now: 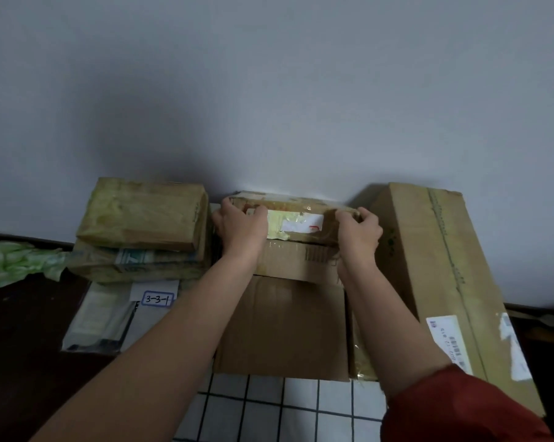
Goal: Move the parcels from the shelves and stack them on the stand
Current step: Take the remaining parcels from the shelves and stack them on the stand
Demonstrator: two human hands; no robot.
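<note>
A long cardboard box (428, 266) is lying along the right edge of the white gridded surface (269, 406), its far end reaching the grey wall (269, 90) and a white label sitting near its closer end. Just beside it, a plain brown carton (285, 327) is occupying the middle of the surface, with a shallower carton (288, 261) sitting on top of it toward the back edge. On the left, a yellow-taped parcel (144, 215) is resting on another wrapped parcel (141, 264), and both are lying over the far end of a flat pouch (100, 317) marked "3-3-1". The small taped parcel (298, 223) is sitting at the very top of the middle pile, close against the wall — both hands are clamping it. The left hand (242, 229) is gripping its left end with fingers curled over the upper edge, and the right hand (360, 234) is gripping its right end the same way. A red sleeve (460, 409) is covering the right upper arm. A crumpled green bag (17, 263) is lying at the far left, on a dark surface (20, 362) beside the parcels.
</note>
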